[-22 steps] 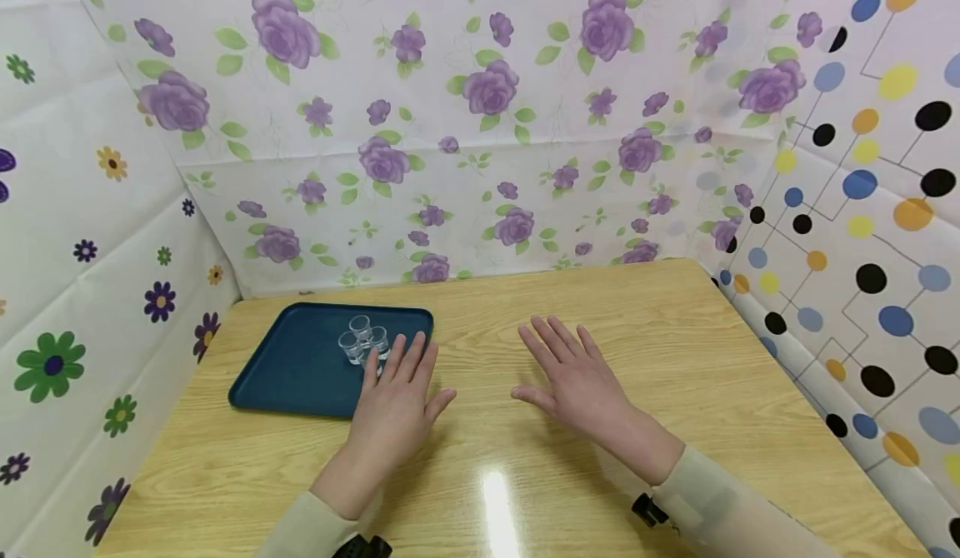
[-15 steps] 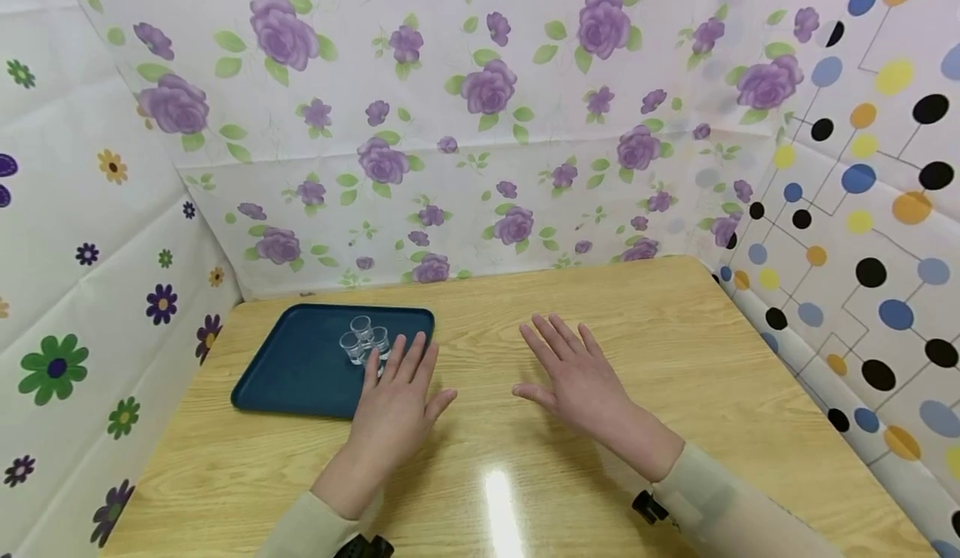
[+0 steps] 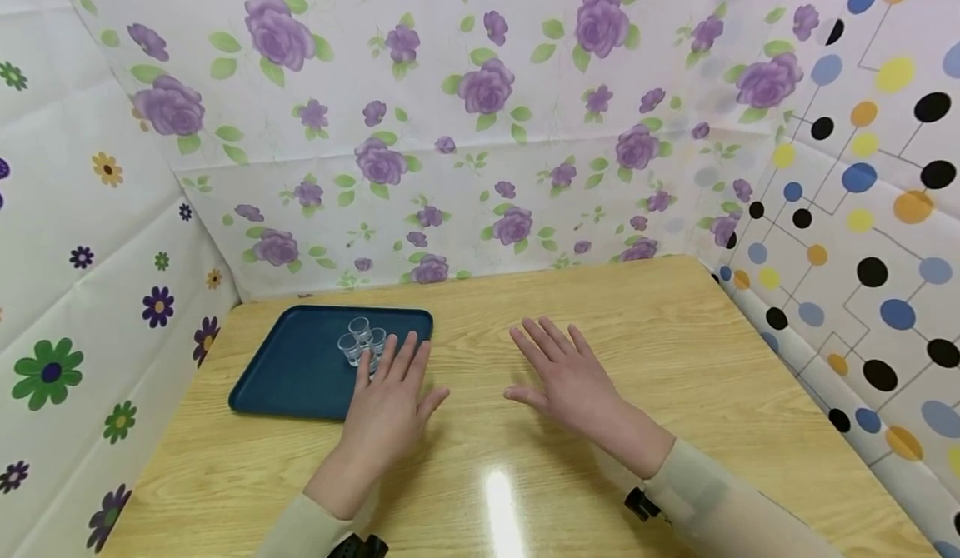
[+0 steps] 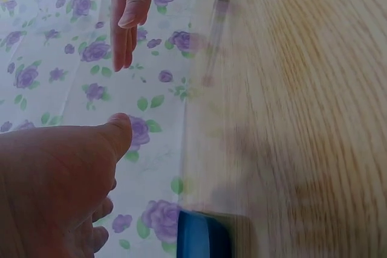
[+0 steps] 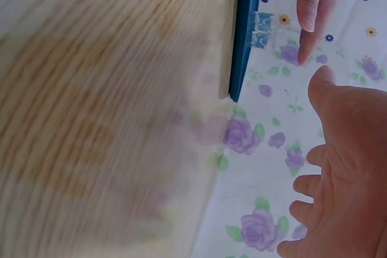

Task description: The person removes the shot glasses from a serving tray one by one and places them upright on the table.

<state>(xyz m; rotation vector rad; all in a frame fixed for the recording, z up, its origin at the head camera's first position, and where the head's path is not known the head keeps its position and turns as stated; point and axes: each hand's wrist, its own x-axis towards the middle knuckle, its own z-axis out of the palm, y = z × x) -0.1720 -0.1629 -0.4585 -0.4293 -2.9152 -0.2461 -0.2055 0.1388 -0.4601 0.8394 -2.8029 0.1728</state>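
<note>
My left hand (image 3: 386, 416) hovers above the table beside the right edge of a blue tray (image 3: 292, 375), fingers spread and holding nothing. Its fingertips overlap the view of several small clear glass cups (image 3: 350, 346) grouped on the tray's right part, partly hiding the nearest one. Over the wood to the right, my right hand (image 3: 581, 391) is held palm down with straight fingers, also holding nothing. In the right wrist view the tray (image 5: 243, 40) is seen edge-on with clear cups (image 5: 262, 30) on it; the left wrist view shows a blue tray corner (image 4: 202, 237).
A light wooden table (image 3: 480, 458) lies under both hands. Behind it hangs a cloth with purple flowers (image 3: 487, 150); another cloth with coloured flowers stands at the left, and one with coloured dots (image 3: 862, 275) at the right.
Both hands have shifted slightly to the left in the head view. Their fingers remain spread, and the tray and cups look unmoved.
</note>
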